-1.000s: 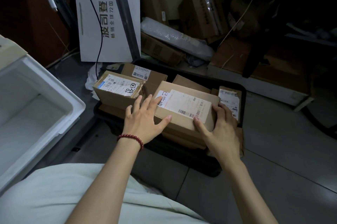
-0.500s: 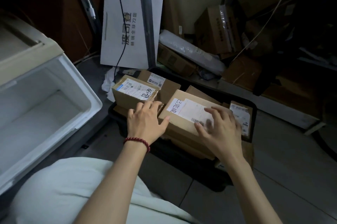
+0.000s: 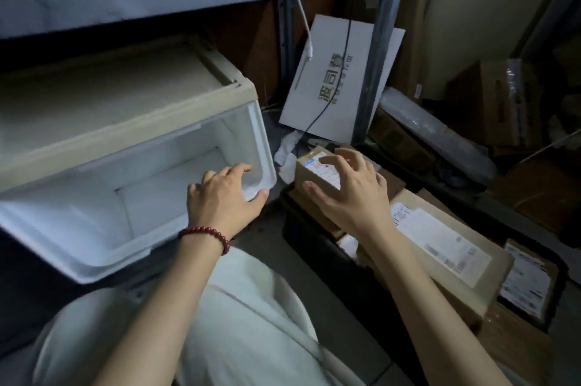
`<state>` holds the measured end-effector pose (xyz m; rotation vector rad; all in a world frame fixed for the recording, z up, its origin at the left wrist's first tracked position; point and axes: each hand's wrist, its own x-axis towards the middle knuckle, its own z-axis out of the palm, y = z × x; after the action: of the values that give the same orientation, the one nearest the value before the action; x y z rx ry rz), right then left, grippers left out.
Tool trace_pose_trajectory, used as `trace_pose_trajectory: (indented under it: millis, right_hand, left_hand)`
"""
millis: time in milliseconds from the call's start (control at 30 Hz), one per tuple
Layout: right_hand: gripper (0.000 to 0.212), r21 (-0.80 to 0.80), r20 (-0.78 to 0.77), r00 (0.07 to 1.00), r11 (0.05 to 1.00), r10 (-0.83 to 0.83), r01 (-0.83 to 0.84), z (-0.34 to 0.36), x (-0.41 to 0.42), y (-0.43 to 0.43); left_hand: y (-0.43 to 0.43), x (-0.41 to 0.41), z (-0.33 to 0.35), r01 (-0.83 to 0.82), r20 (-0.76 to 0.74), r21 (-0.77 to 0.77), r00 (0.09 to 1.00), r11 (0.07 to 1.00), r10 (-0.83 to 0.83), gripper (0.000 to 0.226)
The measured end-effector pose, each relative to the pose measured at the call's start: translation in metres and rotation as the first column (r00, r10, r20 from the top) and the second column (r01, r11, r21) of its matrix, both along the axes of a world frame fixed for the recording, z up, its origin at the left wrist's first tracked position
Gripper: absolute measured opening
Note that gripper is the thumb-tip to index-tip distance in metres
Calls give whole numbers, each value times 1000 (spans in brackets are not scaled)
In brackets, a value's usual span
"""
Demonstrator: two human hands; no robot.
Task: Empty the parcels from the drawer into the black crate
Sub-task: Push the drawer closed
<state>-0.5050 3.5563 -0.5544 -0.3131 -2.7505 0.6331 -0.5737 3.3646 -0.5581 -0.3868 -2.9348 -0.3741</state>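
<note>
Fingers (image 3: 239,169) of the left hand (image 3: 220,200) are curled over the front corner rim of the white drawer (image 3: 94,247), thumb outside; rim gripped. Right hand (image 3: 349,190) is held spread and relaxed over a small labelled parcel (image 3: 314,165), contact not determinable. That parcel and a large parcel (image 3: 446,241) are stacked in the black crate (image 3: 298,228) beside the drawer.

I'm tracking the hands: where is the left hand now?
Head view, left of centre: the left hand grips the right corner of the open drawer, just left of the black crate.

Left hand (image 3: 220,198) on drawer (image 3: 265,162) corner
</note>
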Motion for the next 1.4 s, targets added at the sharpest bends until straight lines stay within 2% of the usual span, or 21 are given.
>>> trace_pose_trajectory:
  millis: [200,433,633,767,833,933,1200,1400]
  right_hand:
    - [51,46,-113,952,959,283,-279,34,-38,-79]
    - [46,130,-122,897,903,425,-410,48,-70,-139]
    - [43,181,-73,890,884,450,-432,44,-102,-158]
    - [34,177,-215,875,898,434,-403,39,-122,-170]
    - [31,172,-263,864,902,429,-396,35,-131,-177]
    - [32,161,-249,864,898,438,-410,24,-143,-183]
    - [29,172,-232,874,902,427,-396,7,-165,-189]
    - [18,187,-315,872,925,376,-331,4,-174,-193]
  left_hand:
    - [-77,1,34,-193,-21,-18,981,981,193,57]
    - [-127,11,39,-350,-127,-63,932,935,340,53]
    - [-143,-1,25,-399,-135,-73,912,914,387,50]
    - [-146,-21,28,-403,-193,27,896,915,400,45]
    - [-145,-33,34,-396,-262,28,883,918,389,43]
    - [-146,-49,34,-390,-279,-6,885,921,373,41]
    - [-149,-69,23,-374,-306,37,879,927,366,25]
    - [-147,-74,18,-388,-330,44,864,921,380,20]
